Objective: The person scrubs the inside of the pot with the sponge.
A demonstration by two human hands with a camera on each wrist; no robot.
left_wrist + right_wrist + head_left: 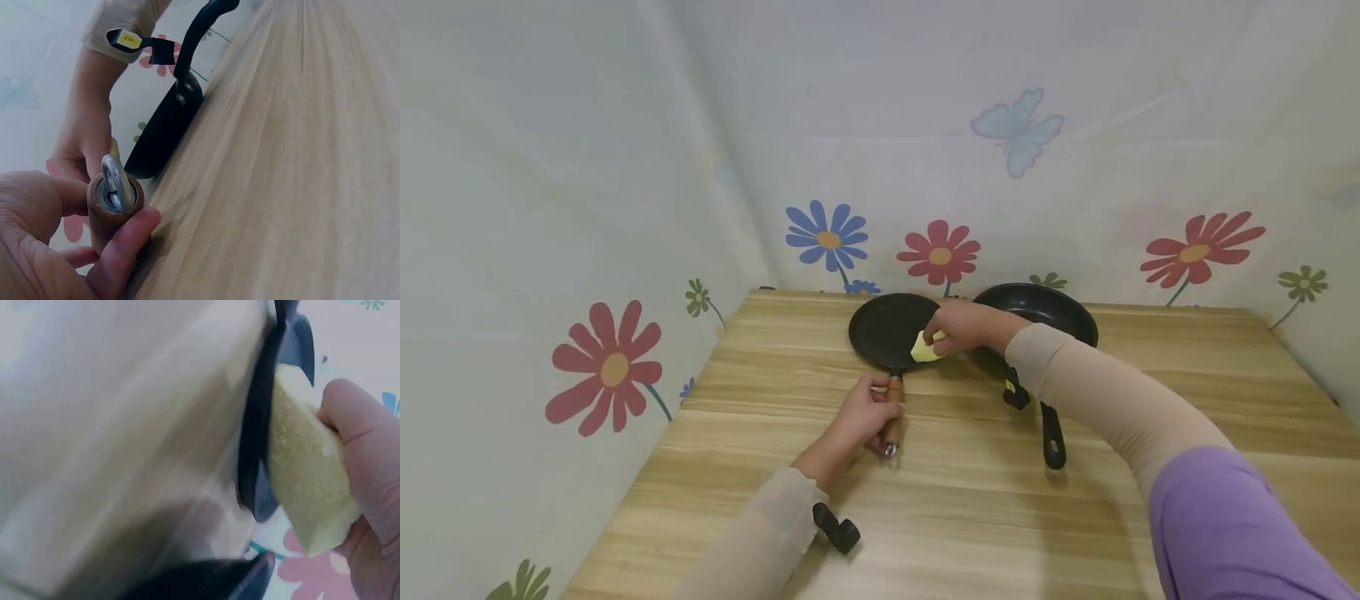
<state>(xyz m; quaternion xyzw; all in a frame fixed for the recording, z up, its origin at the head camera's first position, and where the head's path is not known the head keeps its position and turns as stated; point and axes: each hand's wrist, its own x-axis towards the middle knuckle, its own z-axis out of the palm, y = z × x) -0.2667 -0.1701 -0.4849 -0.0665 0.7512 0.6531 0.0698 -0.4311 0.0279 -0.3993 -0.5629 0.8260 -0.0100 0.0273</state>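
Nearest, over the near edge of the counter (925, 525), a purple sleeve (1232, 517) covers the upper right arm. A black strap end (837, 529) sticks out from the left wrist. Farther in, the left hand (857, 421) grips the wooden handle (894, 408) of the flat pan (883, 329), thumb and fingers on opposite sides; the handle's metal ring (891, 451) points toward the near edge. The frying pan's black handle (1053, 437) also points that way. Beyond, the right hand (964, 323) pinches a pale yellow sponge (922, 348) at the right side of the flat pan, which sits near the counter's far edge, left of its middle. The frying pan (1060, 304) is by the same edge, right of the middle; the right hand and arm hide the gap between the two pans. Behind the far edge hangs a white sheet (880, 125) printed with flowers and a butterfly (1019, 133).
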